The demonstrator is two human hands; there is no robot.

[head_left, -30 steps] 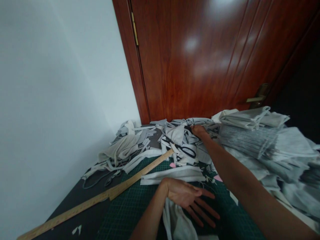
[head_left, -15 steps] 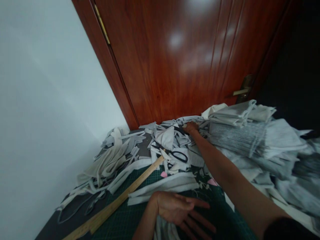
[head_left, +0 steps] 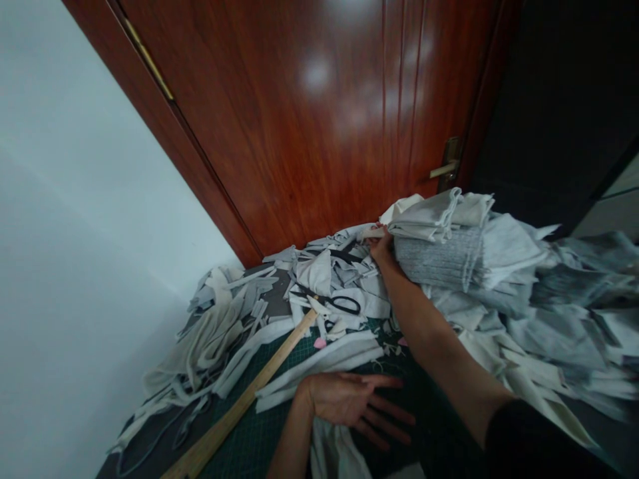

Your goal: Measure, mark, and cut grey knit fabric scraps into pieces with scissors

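Observation:
My left hand is palm up with its fingers spread, holding nothing, over the green cutting mat. A pale grey cloth lies under that wrist. At the back, by the door, my right hand is closed on a pale fabric strip, beside the pile of folded grey cloth. Its fingertips are partly hidden. Between the hands, black-handled scissors rest on the fabric scraps. A long flat fabric strip lies just beyond my left hand.
A wooden ruler runs slantwise across the mat. More fabric strips are heaped along the white wall. The brown door closes off the back, and loose cloth spreads at right.
The view has turned to the right, so the door and cloth pile appear farther left. My right hand has moved nearer the folded pile, with the pale strip at its fingers. My left hand stays spread.

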